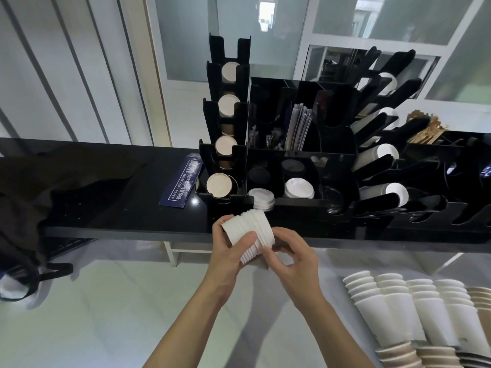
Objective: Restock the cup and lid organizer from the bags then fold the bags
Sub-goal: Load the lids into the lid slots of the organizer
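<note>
A stack of white lids [248, 229] lies sideways between both hands, just in front of the black counter's edge. My left hand [229, 251] wraps the stack from below with the thumb across it. My right hand [291, 254] grips the stack's right end with its fingertips. Right behind stands the black cup and lid organizer [300, 160]. Its front slots hold a grey lid stack [261, 199] and a white lid stack [299, 188]. Brown cups [219, 184] fill the left tower, white cups [382, 193] the right racks. A black bag [61, 179] lies crumpled on the counter at left.
Rows of stacked white cups [406, 306] and brown cups [398, 355] lie on the white table at lower right. A blue copy-paper pack [180, 187] rests on the counter beside the organizer. Wooden stirrers [427, 131] stick out at the back right.
</note>
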Tool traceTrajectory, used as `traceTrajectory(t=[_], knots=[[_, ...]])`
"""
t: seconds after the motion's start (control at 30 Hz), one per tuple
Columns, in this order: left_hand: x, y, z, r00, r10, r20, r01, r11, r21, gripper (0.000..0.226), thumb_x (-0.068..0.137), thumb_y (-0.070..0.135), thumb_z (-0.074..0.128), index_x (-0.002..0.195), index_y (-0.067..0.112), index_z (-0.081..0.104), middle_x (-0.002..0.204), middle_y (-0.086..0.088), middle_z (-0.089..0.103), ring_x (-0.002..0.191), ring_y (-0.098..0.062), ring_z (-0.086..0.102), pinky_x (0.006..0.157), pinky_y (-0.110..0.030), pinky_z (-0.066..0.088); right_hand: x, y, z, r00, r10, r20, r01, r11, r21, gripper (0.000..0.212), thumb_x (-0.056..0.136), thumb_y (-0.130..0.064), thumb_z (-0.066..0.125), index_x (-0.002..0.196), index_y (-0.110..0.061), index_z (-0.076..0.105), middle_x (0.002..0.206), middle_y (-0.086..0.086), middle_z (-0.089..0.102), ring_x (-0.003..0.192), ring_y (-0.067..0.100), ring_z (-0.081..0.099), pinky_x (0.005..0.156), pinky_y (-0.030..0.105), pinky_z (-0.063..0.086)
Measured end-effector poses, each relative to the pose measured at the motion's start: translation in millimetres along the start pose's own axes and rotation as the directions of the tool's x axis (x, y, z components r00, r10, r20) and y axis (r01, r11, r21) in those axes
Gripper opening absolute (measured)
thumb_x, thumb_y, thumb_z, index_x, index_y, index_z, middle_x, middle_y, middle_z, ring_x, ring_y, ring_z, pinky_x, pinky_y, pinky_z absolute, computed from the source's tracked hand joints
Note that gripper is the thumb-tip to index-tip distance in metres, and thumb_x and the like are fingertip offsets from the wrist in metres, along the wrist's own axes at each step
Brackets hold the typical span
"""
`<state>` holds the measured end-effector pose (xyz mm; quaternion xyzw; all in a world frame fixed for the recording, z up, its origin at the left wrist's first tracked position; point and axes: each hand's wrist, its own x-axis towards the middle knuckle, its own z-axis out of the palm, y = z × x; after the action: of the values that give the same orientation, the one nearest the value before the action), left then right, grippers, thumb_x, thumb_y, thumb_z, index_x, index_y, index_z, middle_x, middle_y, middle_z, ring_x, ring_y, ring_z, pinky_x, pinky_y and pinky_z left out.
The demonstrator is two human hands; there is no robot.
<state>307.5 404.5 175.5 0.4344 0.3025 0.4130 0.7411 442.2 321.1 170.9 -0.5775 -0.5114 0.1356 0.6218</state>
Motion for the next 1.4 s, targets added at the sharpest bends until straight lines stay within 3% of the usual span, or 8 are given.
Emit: traceTrajectory(t=[0.27, 0.37, 0.63, 0.77, 0.87, 0.97, 1.23, 1.4], knots=[[7.2, 6.9, 1.1, 1.000, 0.007, -0.010, -0.007, 1.000, -0.014, 0.060, 0.079, 0.025, 0.080, 0.129, 0.039, 0.050, 0.128, -0.003, 0.064, 0.116, -0.031, 0.067, 0.094, -0.060, 0.057, 24.8, -0.1, -5.7, 0.990, 0.117, -0.085, -0.108, 0.989, 0.098, 0.030, 0.092, -0.001, 0.073, 0.111, -0.024, 0.076, 0.108, -0.001, 0.075, 0.103, 0.026, 0.072, 0.086, 0.039, 0.061], [10.5, 12.0, 5.9, 1.000, 0.023, -0.002, -0.023, 0.999, -0.022, 0.058, 0.079, 0.025, 0.081, 0.128, 0.038, 0.051, 0.127, -0.002, 0.065, 0.118, -0.031, 0.067, 0.094, -0.060, 0.057, 36.9, -5.2, -5.1, 0.988, 0.134, -0.074, -0.124, 0.985, 0.123, 0.028, 0.093, -0.002, 0.072, 0.111, -0.024, 0.076, 0.107, -0.001, 0.076, 0.103, 0.025, 0.073, 0.087, 0.041, 0.061], [9.5, 15.6, 7.4, 0.999, 0.047, 0.021, -0.048, 0.997, 0.053, 0.062, 0.077, 0.026, 0.080, 0.130, 0.037, 0.050, 0.123, 0.002, 0.068, 0.111, -0.022, 0.070, 0.085, -0.043, 0.062, 39.1, -8.7, -7.7, 0.968, 0.167, 0.185, -0.209, 0.949, 0.235, 0.032, 0.092, -0.002, 0.076, 0.118, -0.018, 0.068, 0.118, 0.006, 0.072, 0.114, 0.029, 0.068, 0.093, 0.046, 0.059], [8.3, 14.4, 6.0, 0.999, 0.035, 0.024, -0.037, 0.996, 0.081, 0.071, 0.069, 0.036, 0.085, 0.131, 0.037, 0.051, 0.125, 0.001, 0.067, 0.114, -0.027, 0.068, 0.089, -0.050, 0.061, 39.6, -15.2, -6.7, 0.929, 0.222, 0.297, -0.324, 0.875, 0.359, 0.029, 0.092, 0.001, 0.074, 0.115, -0.005, 0.058, 0.129, 0.004, 0.068, 0.111, 0.031, 0.069, 0.081, 0.038, 0.060], [7.7, 17.3, 2.8, 0.998, 0.019, 0.056, -0.025, 0.994, 0.111, 0.073, 0.067, 0.039, 0.085, 0.131, 0.038, 0.050, 0.128, -0.002, 0.066, 0.114, -0.028, 0.068, 0.091, -0.051, 0.060, 44.5, -16.6, -9.9, 0.903, 0.239, 0.358, -0.361, 0.874, 0.326, 0.032, 0.089, -0.009, 0.079, 0.108, -0.004, 0.053, 0.136, 0.001, 0.065, 0.112, 0.032, 0.069, 0.080, 0.038, 0.059], [7.2, 20.4, 0.2, 0.995, -0.001, 0.102, -0.013, 0.991, 0.137, 0.069, 0.073, 0.033, 0.084, 0.133, 0.035, 0.050, 0.126, -0.003, 0.067, 0.113, -0.029, 0.069, 0.090, -0.050, 0.060, 49.0, -17.5, -15.3, 0.884, 0.225, 0.410, -0.361, 0.885, 0.293, 0.032, 0.089, -0.005, 0.080, 0.104, -0.003, 0.051, 0.137, 0.004, 0.064, 0.112, 0.032, 0.068, 0.079, 0.038, 0.058], [6.8, 24.7, -0.6, 0.989, -0.032, 0.147, 0.006, 0.985, 0.172, 0.060, 0.075, 0.029, 0.081, 0.130, 0.034, 0.055, 0.119, 0.003, 0.070, 0.109, -0.022, 0.070, 0.086, -0.039, 0.060, 58.2, -19.2, -22.5, 0.837, 0.234, 0.495, -0.347, 0.926, 0.150, 0.039, 0.083, -0.013, 0.085, 0.099, -0.008, 0.051, 0.133, 0.003, 0.064, 0.115, 0.033, 0.067, 0.087, 0.059, 0.059], [6.9, 24.5, -3.1, 0.985, -0.056, 0.162, 0.037, 0.993, 0.115, 0.059, 0.081, 0.025, 0.077, 0.135, 0.032, 0.053, 0.123, -0.002, 0.069, 0.111, -0.027, 0.070, 0.094, -0.053, 0.059, 60.7, -18.2, -21.6, 0.837, 0.233, 0.495, -0.354, 0.920, 0.166, 0.038, 0.081, -0.018, 0.084, 0.099, -0.010, 0.051, 0.120, 0.007, 0.066, 0.106, 0.025, 0.068, 0.079, 0.044, 0.060]])
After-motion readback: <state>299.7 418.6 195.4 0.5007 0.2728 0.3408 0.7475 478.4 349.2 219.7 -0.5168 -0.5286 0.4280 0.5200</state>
